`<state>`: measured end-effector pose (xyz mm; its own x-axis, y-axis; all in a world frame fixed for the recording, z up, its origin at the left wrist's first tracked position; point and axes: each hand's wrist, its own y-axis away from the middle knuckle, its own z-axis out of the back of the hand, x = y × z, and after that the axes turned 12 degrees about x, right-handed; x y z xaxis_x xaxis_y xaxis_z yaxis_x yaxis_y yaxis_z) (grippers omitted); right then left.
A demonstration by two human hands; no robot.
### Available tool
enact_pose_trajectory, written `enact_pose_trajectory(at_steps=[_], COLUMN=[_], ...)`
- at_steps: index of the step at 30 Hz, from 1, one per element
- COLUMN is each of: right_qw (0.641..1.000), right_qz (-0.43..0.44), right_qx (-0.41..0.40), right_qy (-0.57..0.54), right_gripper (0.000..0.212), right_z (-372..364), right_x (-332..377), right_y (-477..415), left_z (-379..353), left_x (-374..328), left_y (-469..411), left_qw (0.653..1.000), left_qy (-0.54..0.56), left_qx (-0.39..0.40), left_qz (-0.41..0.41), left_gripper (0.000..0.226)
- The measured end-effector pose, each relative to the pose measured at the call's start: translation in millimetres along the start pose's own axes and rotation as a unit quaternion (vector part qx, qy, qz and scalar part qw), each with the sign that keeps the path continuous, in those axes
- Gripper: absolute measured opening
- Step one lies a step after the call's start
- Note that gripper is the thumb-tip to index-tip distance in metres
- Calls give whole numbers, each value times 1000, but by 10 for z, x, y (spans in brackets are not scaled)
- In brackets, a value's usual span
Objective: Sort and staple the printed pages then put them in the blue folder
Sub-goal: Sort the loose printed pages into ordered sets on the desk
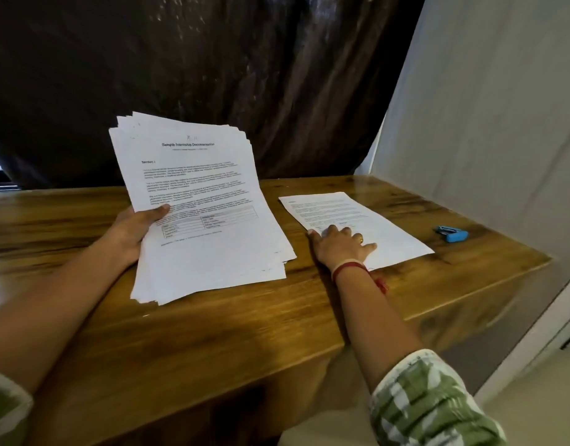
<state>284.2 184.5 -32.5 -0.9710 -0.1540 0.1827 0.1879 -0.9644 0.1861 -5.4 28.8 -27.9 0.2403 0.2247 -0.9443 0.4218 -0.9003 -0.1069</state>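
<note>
1. Left hand (134,230): the grip is closed on the stack of printed pages (209,201). Your thumb lies across the front page at its left edge, and the other fingers are hidden behind the stack. The stack is raised and tilted towards you, its sheets fanned unevenly. The front page is headed "Sample Internship Documentation". Whether the lower edge touches the worktop (212,342) cannot be determined.

2. Right hand (340,244): the grip is spread, palm down. The fingers rest flat on the near left part of a single printed sheet (383,226) and pinch nothing. This sheet lies flat on the worktop, to the right of the stack and apart from it. A red thread band (349,268) circles your wrist.

3. Blue stapler (452,234): it lies on the worktop to the right of the single sheet, clear of it, near the right edge.

4. Surroundings: a dark curtain (212,75) hangs behind the worktop, and a white wall (489,107) stands at the right.
</note>
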Motion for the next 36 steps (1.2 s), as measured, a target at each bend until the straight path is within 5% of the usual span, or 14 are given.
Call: enact_pose_trajectory(at_steps=[9,13,15,17,19,20,23,32,36], right_qw=[1000,983,926,823,744,738,778,776,844], right_qz=[2,98,198,261,268,256,188,191,197], right_qx=[-24,-143,-138,21,165,183,125,98,32], right_qy=[18,-66,-290,-504,-590,-597,-586,-592,-499], right_gripper=[71,64,59,62,61,51,35,17,15], right_z=[-2,70,94,105,80,58,-11,10,45], right_x=[65,161,373,658,884,945,1038,904,810], right_y=[53,130,251,412,501,488,388,255,200], left_z=[9,71,103,145,176,182,181,134,139], left_x=[-16,-12,-13,-26,-53,-60,-87,-118,-148], left_y=[103,137,168,199,228,234,269,281,293], left_qw=[1000,999,999,998,998,998,998,998,998], left_qy=[3,16,20,28,36,41,56,44,40], left_qx=[17,28,41,47,47,46,33,34,21], left_qz=[9,6,8,15,21,21,21,30,42], left_gripper=[39,43,43,43,43,44,43,41,41])
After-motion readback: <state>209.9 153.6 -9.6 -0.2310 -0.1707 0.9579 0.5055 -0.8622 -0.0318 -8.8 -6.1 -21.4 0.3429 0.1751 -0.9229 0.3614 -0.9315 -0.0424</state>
